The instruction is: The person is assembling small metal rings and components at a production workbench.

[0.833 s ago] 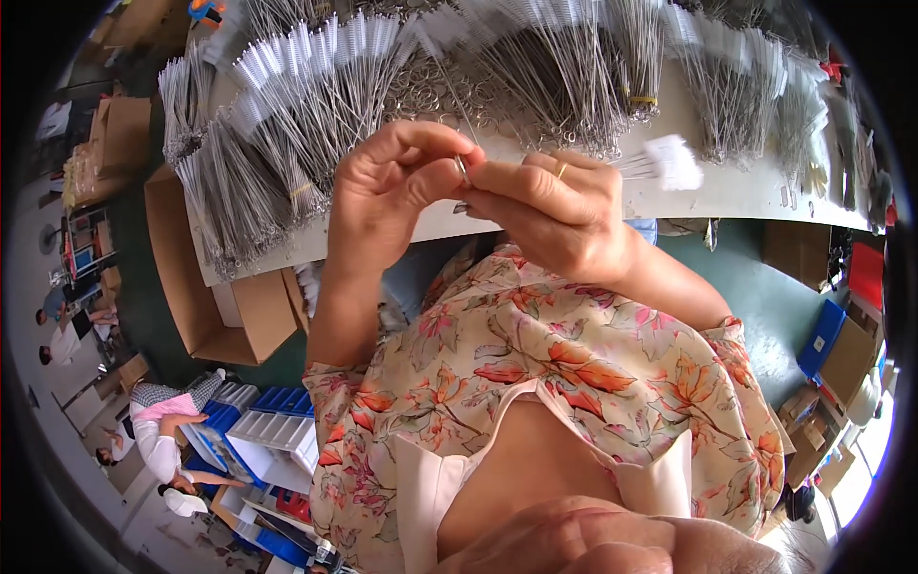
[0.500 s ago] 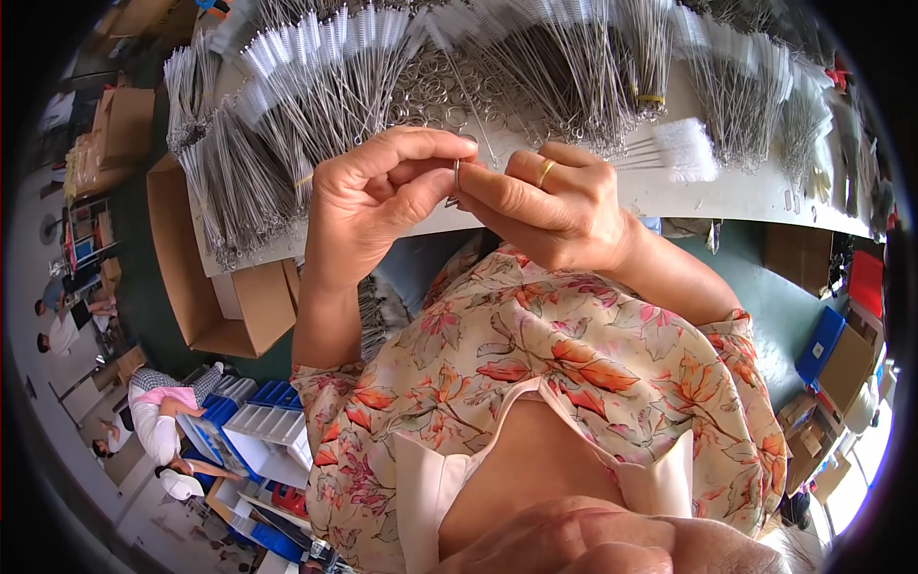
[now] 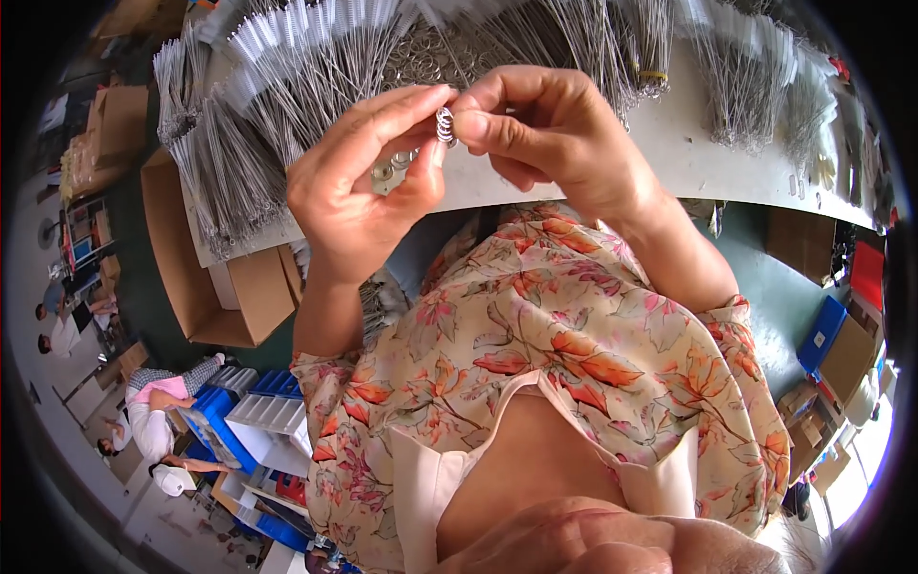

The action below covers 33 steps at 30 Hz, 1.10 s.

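Above the table edge, my left hand [image 3: 368, 177] pinches a short stack of shiny metal rings [image 3: 444, 126], coiled like a spring, between thumb and fingertips. My right hand [image 3: 559, 134] meets it from the other side, its thumb and forefinger closed at the stack's right edge. Whether the right fingertips grip a ring of their own is hidden. Behind the hands lies a heap of loose metal rings [image 3: 430, 62]. A few more rings [image 3: 402, 159] show through the gap in my left hand. Bundles of wire-handled brushes [image 3: 316, 72] with white bristles stand close by on the left.
More brush bundles [image 3: 732, 91] line the right of the white table [image 3: 708, 177]. An open cardboard box [image 3: 210, 297] stands below its left edge. Blue bins [image 3: 215, 416] and a person in a white cap [image 3: 172, 478] are at lower left, with boxes [image 3: 846, 354] at right.
Both hands have risen away from my body and turned, bringing the ring stack into view. The loose brushes that lay right of my right hand no longer show there.
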Motion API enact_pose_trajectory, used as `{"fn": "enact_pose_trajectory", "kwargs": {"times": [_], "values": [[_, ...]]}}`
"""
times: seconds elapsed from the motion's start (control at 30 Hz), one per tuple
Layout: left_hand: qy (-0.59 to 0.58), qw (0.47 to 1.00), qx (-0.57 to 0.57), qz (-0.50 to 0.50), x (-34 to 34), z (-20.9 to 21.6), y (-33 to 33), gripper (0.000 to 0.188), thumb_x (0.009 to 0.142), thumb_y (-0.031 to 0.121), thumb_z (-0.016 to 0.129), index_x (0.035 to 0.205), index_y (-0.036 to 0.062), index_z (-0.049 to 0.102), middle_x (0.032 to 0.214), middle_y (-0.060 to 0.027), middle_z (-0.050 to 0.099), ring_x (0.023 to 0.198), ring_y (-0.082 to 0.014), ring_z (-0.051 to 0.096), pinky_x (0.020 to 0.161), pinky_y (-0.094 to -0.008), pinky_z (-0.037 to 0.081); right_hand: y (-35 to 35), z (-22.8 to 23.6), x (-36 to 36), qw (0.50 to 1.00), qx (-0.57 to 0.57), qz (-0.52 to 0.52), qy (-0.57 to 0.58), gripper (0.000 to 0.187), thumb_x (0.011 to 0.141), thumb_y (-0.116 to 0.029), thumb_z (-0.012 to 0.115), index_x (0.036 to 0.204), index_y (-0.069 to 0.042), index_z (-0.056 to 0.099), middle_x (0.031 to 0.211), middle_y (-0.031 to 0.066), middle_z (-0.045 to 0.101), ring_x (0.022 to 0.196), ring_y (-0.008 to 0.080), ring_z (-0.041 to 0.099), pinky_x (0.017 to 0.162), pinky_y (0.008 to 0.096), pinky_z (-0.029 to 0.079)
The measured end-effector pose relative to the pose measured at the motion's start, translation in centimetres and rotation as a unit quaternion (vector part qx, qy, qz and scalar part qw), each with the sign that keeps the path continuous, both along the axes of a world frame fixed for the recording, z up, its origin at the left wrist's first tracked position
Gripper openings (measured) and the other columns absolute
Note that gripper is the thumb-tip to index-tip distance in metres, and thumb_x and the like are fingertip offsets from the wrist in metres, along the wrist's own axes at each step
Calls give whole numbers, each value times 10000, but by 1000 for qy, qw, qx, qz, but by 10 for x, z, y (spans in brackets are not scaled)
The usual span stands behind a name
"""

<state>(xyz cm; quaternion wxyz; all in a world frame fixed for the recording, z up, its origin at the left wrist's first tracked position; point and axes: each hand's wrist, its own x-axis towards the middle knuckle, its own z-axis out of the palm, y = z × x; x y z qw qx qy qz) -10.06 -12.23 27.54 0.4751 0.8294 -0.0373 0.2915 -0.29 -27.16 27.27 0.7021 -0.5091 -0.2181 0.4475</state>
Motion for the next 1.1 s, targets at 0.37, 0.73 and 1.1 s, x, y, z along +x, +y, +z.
{"fn": "enact_pose_trajectory", "kwargs": {"times": [0.37, 0.73, 1.1], "values": [[115, 985, -109, -63, -1, 7, 16, 256, 715, -108, 609, 966, -64, 621, 919, -132, 636, 802, -125, 616, 699, -225, 529, -1, -20, -2, 997, 4, 46, -56, 131, 832, -133, 629, 860, -5, 633, 673, -11, 572, 516, 39, 458, 466, 189, 384], [311, 902, 256, 155, 61, -61, 89, 163, 799, 223, 639, 891, 88, 646, 812, -31, 659, 700, -134, 624, 626, -265, 489, 15, -100, -26, 760, -32, 39, -648, 137, 714, -58, 591, 850, -68, 604, 776, 50, 556, 721, 221, 571, 641, 326, 489], [203, 888, 365, 194, 72, -76, 80, 146, 762, 199, 615, 716, 72, 561, 737, -87, 588, 689, -280, 588, 594, -384, 464, 66, -31, 95, 678, -129, -130, -712, 103, 816, -141, 533, 810, -103, 629, 759, 43, 603, 694, 214, 618, 562, 346, 516]]}}
